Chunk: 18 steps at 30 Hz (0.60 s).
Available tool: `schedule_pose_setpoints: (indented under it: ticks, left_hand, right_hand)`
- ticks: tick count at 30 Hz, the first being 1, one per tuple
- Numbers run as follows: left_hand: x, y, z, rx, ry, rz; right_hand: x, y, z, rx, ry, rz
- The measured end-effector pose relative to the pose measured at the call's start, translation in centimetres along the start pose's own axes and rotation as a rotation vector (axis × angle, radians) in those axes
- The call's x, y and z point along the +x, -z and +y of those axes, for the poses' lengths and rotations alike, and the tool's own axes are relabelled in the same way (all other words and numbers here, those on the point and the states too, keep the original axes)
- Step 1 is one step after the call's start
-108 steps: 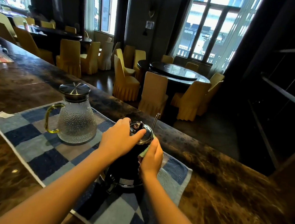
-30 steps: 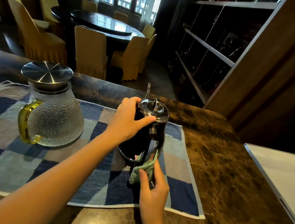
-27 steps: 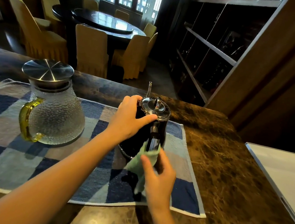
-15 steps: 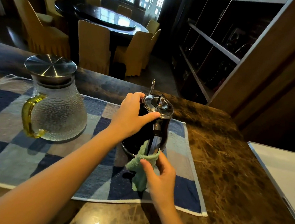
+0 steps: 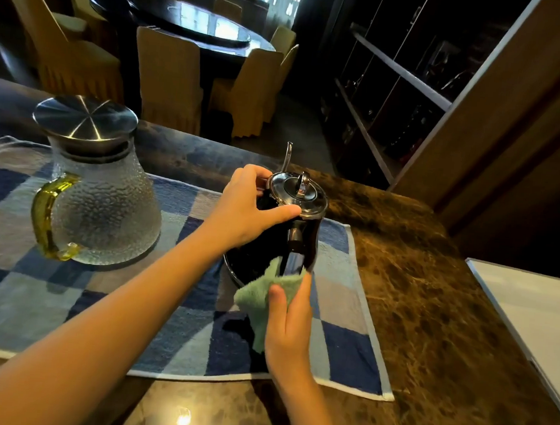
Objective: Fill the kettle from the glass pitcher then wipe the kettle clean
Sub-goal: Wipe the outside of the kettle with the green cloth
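While glass pitcher (image 5: 102, 198) stands lidded at left of frame on checked towel (image 5: 14, 292), left hand (image 5: 245, 209) at centre grips top of black kettle (image 5: 254, 260), fingers curled round lid rim. Lower centre: right hand (image 5: 288, 323) pinches green cloth (image 5: 262, 298) against kettle handle, thumb on cloth. Far right: marble counter (image 5: 430, 324).
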State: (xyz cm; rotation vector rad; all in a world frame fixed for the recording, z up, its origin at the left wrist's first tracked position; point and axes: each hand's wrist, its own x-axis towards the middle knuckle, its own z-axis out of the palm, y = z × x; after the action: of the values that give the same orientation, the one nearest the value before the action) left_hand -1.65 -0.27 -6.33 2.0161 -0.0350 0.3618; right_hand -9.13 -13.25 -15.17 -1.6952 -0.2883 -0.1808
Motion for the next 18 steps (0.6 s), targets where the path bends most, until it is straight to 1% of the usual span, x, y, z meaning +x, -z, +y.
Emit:
schedule_pose_setpoints:
  ticks: [2,4,6,7,8,10,12,13,14,16,18]
  left_hand:
    - [0.0,0.0,0.0,-0.002,0.001,-0.003]
    - [0.0,0.1,0.0,-0.001,0.003,-0.002]
    - [0.0,0.0,-0.1,0.000,-0.002,0.005]
    - [-0.1,-0.1,-0.1,0.000,-0.010,0.007]
    - [-0.1,0.0,-0.1,0.004,-0.022,0.009]
    - [0.0,0.3,-0.2,0.016,-0.035,-0.010]
    - [0.0,1.3,-0.1,-0.029,0.001,-0.068]
    - [-0.1,2.0,0.0,-0.066,0.020,-0.074]
    - [-0.3,2.6,0.2,-0.089,0.022,-0.050]
    - [-1.1,3.7,1.0,-0.160,-0.020,0.037]
    - [-2.6,4.5,2.6,-0.274,-0.047,0.031]
  right_hand:
    - [-0.9,0.5,1.0,-0.162,0.019,0.004]
    - [-1.3,1.1,1.8,-0.301,0.093,0.029]
    - [-1.4,1.8,2.4,-0.335,0.143,0.072]
    - [-1.4,2.1,2.1,-0.312,0.138,0.109]
    - [-1.4,2.3,1.7,-0.267,0.096,0.159]
    - [-1.3,2.7,-0.1,-0.073,-0.066,0.284]
    - [-0.1,3.5,-2.1,0.218,-0.235,0.416]
    - [0.7,4.0,-3.3,0.377,-0.288,0.442]
    - [1.5,4.5,-4.6,0.537,-0.310,0.427]
    - [3.0,5.0,-7.7,0.781,-0.338,0.325]
    - [4.4,4.5,-10.5,0.861,-0.389,0.178]
